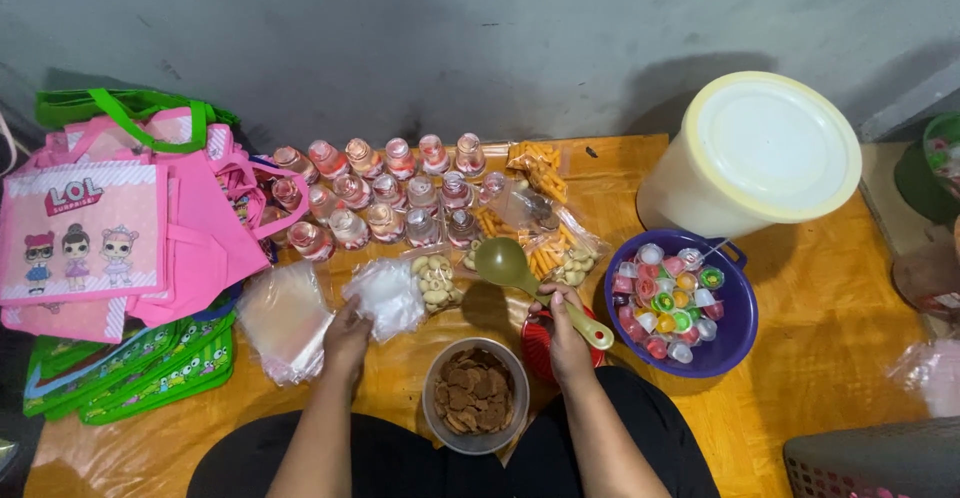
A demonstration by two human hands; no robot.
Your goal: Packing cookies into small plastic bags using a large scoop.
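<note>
Right hand (568,330), lower centre of frame, was closed around the handle of a green ladle (520,276), bowl end raised toward upper left. Left hand (347,336) was pinching a clear plastic bag (385,293) off a loose heap; a second stack of clear bags (282,320) lay just left of it.

Between the forearms sat a grey bowl of brown biscuits (475,391), close to the body. Judgement: the bag wanted opening wide and holding just beside the bowl before any scoop, ladle kept level (crumbs spill easily).

Outward: small packets of pale round cookies (435,280) and orange snack sticks (545,170) at centre; rows of small pink-capped bottles (385,193) above. A purple basin of coloured jelly cups (735,333) at right, a large white lidded bucket (758,153) behind it. Pink cartoon-print tote bags (85,228) upper left, green ones (150,368) beneath. All rested on an orange floor mat (830,348).
</note>
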